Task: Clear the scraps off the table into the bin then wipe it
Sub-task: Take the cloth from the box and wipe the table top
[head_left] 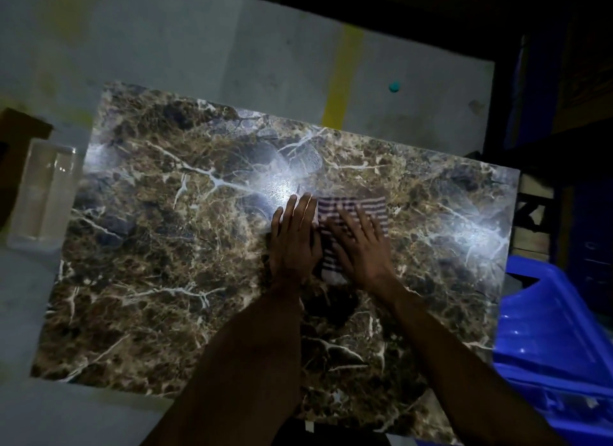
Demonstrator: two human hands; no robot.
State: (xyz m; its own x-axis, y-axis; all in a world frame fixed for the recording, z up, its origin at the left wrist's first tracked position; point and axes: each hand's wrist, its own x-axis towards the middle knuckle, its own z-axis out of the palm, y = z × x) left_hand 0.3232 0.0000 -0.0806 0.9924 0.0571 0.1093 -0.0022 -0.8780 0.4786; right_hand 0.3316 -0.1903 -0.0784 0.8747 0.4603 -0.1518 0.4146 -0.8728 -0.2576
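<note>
Both hands flat, fingers straight, pressing a striped cloth (351,220) at frame centre: left hand (293,243) on its left edge, right hand (360,246) on top. No scraps visible on the marble table (166,246). Best wiped with even pressure in overlapping passes. Open room left; blue bin (547,329) beside the right edge.

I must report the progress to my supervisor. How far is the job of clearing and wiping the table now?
Done, it seems: no scraps show on the marble table; the blue bin stands at its right edge, contents not clear. In hand: the left hand and the right hand press flat on a striped cloth near the table's middle. Left: wiping the remaining surface; which parts are already wiped cannot be told.
</note>
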